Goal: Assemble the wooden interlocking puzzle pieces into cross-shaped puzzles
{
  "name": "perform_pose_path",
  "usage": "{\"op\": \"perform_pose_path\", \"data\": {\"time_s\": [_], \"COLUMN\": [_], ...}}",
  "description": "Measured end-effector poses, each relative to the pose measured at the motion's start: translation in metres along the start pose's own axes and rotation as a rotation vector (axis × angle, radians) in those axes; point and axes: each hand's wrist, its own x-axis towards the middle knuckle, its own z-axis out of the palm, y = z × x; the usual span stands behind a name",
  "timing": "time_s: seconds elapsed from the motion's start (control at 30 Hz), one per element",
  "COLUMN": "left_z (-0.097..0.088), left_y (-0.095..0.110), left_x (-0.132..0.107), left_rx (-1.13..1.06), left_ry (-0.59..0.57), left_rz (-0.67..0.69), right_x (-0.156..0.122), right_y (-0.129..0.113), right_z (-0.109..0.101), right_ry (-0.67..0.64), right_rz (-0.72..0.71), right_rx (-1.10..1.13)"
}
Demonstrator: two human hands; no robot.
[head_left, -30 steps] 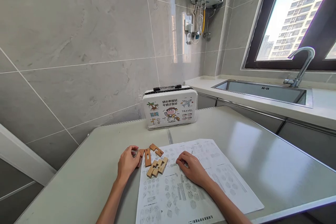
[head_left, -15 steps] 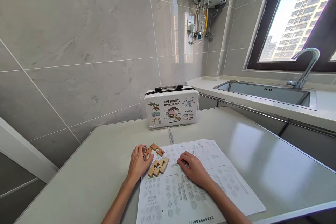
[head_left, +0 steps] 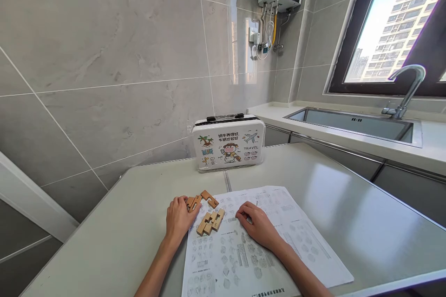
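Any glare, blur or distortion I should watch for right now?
Head view: bright glare on the right of the table; bright reflected streaks on the tiled wall. Head view: left hand and right hand show no obvious motion blur; most print on the paper is too small to read.

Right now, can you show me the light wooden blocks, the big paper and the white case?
Light wooden blocks [head_left: 208,228]: head view, on a block near the group's middle.
Big paper [head_left: 251,260]: head view, on its printed surface.
White case [head_left: 229,149]: head view, on its front's cartoon.
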Motion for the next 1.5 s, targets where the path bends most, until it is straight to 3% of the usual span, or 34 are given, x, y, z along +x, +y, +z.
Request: {"op": "perform_pose_path", "data": {"time_s": [0.7,1.27,1.5], "left_z": [-0.01,0.003,0.002], "left_y": [0.013,0.0,0.007], "left_x": [-0.008,-0.009,-0.012], "left_rx": [0.069,0.06,-0.045], "left_ry": [-0.033,-0.053,-0.058], "left_rz": [0.014,0.118,0.188], "right_x": [0.0,0.0,0.0], "right_y": [-0.003,-0.003,-0.002], "right_z": [0.001,0.0,0.0], "right_ry": [-0.003,-0.006,-0.008], "right_rz": [-0.013,-0.016,-0.014], "right_rx": [0.012,0.009,0.002]}}
